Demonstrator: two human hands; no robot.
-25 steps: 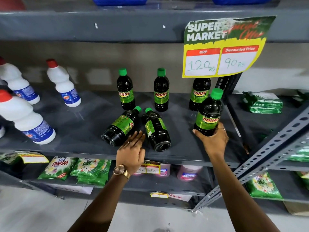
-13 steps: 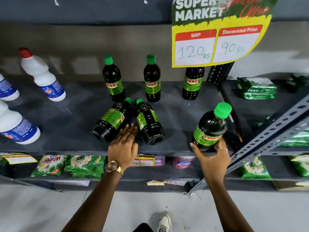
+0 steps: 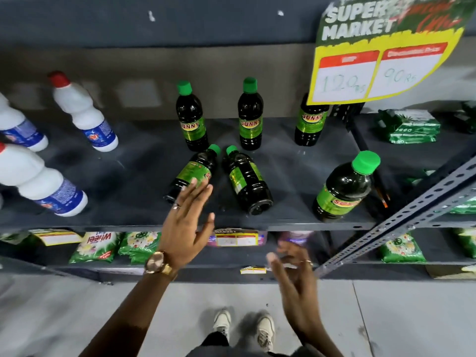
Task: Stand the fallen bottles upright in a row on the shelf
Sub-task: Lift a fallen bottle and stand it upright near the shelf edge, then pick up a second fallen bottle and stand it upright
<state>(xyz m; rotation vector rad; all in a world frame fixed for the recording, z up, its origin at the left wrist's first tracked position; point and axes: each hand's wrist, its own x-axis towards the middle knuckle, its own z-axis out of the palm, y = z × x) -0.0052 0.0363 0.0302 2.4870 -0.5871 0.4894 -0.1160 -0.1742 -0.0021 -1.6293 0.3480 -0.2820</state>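
My left hand (image 3: 186, 228) reaches over the front edge of the dark grey metal shelf (image 3: 128, 176), fingers spread and open, the fingertips at the side of one fallen dark bottle with a green cap and green label (image 3: 192, 173); I cannot tell whether they press on it or only hover, and nothing is gripped. That bottle lies on its side with its cap pointing toward the back of the shelf. Just beside it, to the right, a second fallen dark bottle with a green cap (image 3: 246, 180) lies the same way, its base toward me, the two caps close together. My right hand (image 3: 296, 274) hangs below the shelf edge, blurred, fingers loosely apart and empty, well apart from every bottle. At the right front of the shelf stands an upright dark bottle with a green cap and a green label with red lettering (image 3: 343, 188), near the slanted perforated grey metal strut (image 3: 412, 215). Along the back three more upright dark green-capped bottles (image 3: 249, 114) stand in a row, the rightmost partly hidden behind a yellow and green paper price sign (image 3: 381, 55). White plastic bottles with red caps and blue labels (image 3: 82, 112) stand at the left of the shelf. Green packets (image 3: 409, 127) lie at the far right, and green detergent pouches (image 3: 118, 247) sit on the shelf below
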